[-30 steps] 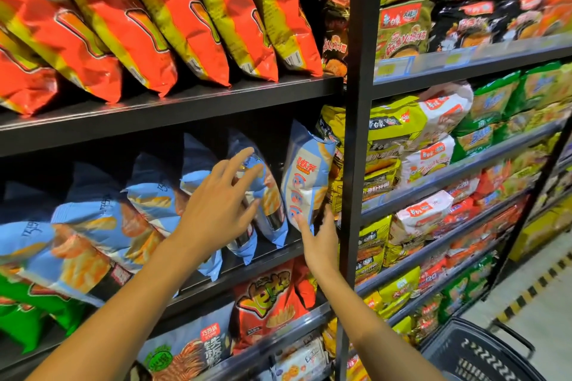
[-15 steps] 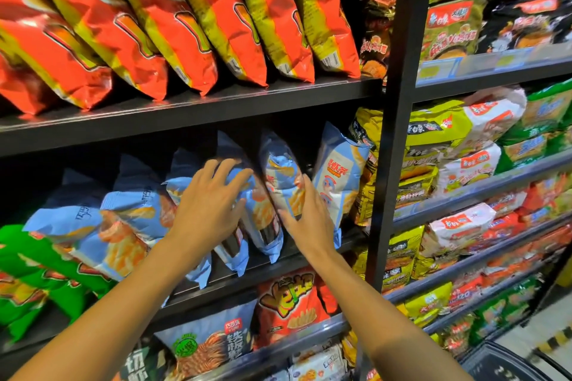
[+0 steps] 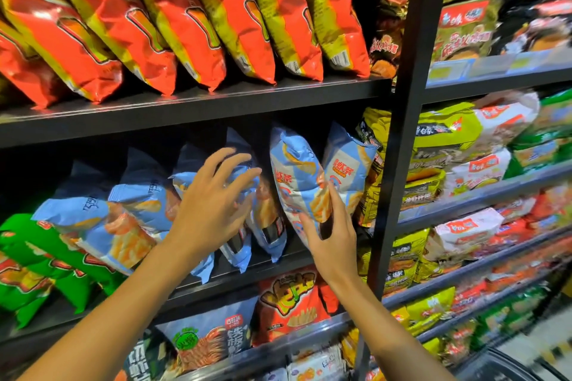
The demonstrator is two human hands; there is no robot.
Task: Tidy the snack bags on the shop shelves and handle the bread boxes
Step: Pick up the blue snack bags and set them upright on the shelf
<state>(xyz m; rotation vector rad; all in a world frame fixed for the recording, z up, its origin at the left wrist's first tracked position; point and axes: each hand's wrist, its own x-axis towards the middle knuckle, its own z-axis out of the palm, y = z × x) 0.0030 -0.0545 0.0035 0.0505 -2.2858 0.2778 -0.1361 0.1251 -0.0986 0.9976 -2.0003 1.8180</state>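
A row of light-blue snack bags (image 3: 145,195) leans along the middle shelf (image 3: 185,111). My left hand (image 3: 213,207) lies with spread fingers on the blue bags in the middle of the row. My right hand (image 3: 331,238) grips the lower part of one upright blue bag (image 3: 294,170), thumb on its left side and fingers on its right. Another blue bag (image 3: 349,164) stands just right of it, against the black post (image 3: 399,133). No bread boxes are in view.
Orange snack bags (image 3: 198,18) lean on the shelf above. Green bags (image 3: 40,260) lie at the far left. Red and blue packs (image 3: 288,303) fill the shelf below. Noodle packs (image 3: 464,145) crowd the right-hand bay. A dark basket rim (image 3: 507,365) shows at the bottom right.
My right hand rose from the shelf edge and took hold of the upright blue bag. My left hand stayed on the blue bags. The camera moved closer and to the left.
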